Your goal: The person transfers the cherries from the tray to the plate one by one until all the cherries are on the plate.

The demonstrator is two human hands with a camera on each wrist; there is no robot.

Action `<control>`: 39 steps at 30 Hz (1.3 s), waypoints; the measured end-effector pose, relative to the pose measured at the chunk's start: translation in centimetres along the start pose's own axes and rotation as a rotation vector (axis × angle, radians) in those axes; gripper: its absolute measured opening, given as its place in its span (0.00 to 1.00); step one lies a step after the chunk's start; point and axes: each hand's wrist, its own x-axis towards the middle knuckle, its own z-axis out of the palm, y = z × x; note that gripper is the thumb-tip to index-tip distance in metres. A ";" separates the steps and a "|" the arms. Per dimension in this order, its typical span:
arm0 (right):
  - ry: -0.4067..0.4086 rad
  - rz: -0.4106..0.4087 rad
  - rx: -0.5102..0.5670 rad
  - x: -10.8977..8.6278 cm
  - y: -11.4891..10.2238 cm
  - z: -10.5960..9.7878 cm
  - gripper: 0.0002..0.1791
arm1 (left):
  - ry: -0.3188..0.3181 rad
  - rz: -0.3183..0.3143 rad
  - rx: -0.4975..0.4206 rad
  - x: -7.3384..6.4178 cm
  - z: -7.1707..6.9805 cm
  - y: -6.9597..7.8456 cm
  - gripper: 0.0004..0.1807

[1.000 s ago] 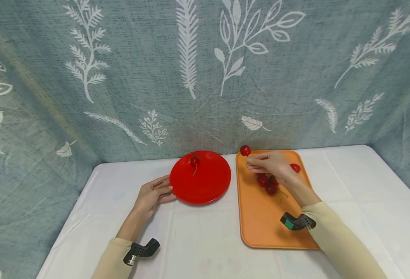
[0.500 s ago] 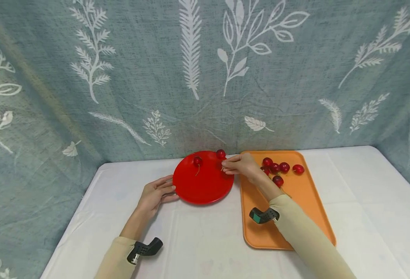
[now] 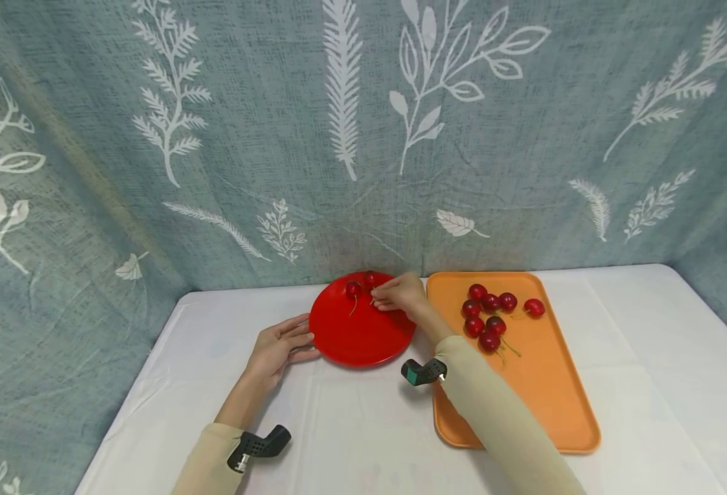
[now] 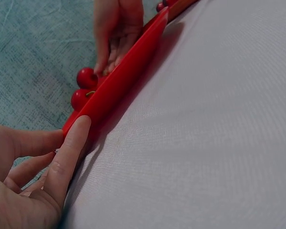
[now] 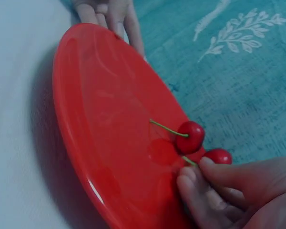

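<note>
By its stem, my right hand (image 3: pixel 403 292) pinches a cherry (image 3: pixel 371 278) between thumb and fingertip, low over the back of the red plate (image 3: pixel 363 337). A second cherry (image 3: pixel 353 289) lies on the plate just left of it, its thin green stem pointing to the front. In the right wrist view, the pinched cherry (image 5: pixel 218 156) shows just past my thumb, close to the other cherry (image 5: pixel 190 136). My left hand (image 3: pixel 275 350) rests its extended fingers against the plate's left rim, with one finger (image 4: pixel 71 145) along the outer edge in the left wrist view.
An orange tray (image 3: pixel 537 399) stands right of the plate, under my right forearm. Several cherries (image 3: pixel 490 302) are clustered towards its back, and one cherry (image 3: pixel 533 307) sits apart at the right. A leaf-patterned cloth (image 3: pixel 363 206) hangs behind the white table (image 3: pixel 339 426).
My right hand has carried the cherry leftward from above the tray to the plate and lowered it beside the other cherry. My left hand has stayed at the plate's rim.
</note>
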 end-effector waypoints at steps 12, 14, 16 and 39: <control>0.154 0.061 -0.176 0.4 0.0 0.9 0.07 | 0.000 -0.004 -0.012 0.1 0.5 -0.1 0.29; 0.149 0.065 -0.178 0.4 -0.1 0.8 0.07 | -0.001 -0.001 -0.010 0.1 0.5 0.0 0.29; 0.149 0.067 -0.183 0.4 -0.2 0.8 0.07 | -0.003 0.003 -0.008 0.1 0.5 0.0 0.29; -0.023 -0.175 -0.326 -2.1 -2.4 -3.5 0.10 | -0.004 0.006 -0.009 0.0 0.1 0.0 0.29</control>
